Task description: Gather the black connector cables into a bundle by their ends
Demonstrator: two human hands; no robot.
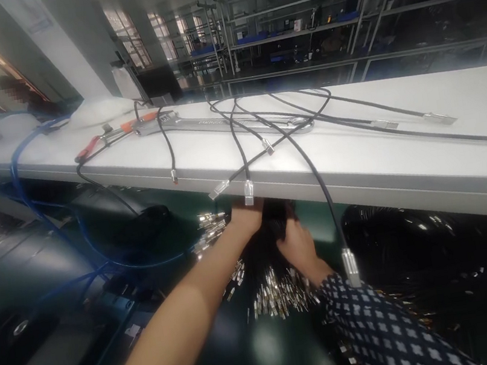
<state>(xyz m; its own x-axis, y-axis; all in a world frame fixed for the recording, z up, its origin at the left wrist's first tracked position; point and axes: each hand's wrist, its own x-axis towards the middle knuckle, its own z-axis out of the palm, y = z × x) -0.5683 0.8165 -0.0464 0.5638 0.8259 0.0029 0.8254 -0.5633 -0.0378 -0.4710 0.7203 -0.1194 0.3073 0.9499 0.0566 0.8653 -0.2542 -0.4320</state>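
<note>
A bunch of black cables point(273, 233) hangs below the edge of the white table, its metal plugs point(282, 292) spread out at the lower end. My left hand point(247, 215) reaches under the table edge at the left of this bunch; its fingers are hidden. At the bunch's right side is my right hand point(298, 244), thumb toward the cables and fingers curled round their dark upper part, partly hidden. Loose black cables with metal plugs lie on the table above. One plug point(249, 192) hangs over the edge, just in front of my left hand.
On the white table point(407, 149) lie a large steel wrench point(216, 122) and a red-handled tool point(90, 149). Blue hoses point(15, 171) loop down at the left. More dark cables point(393, 233) are heaped under the table at the right. Metal racks point(294, 28) stand behind.
</note>
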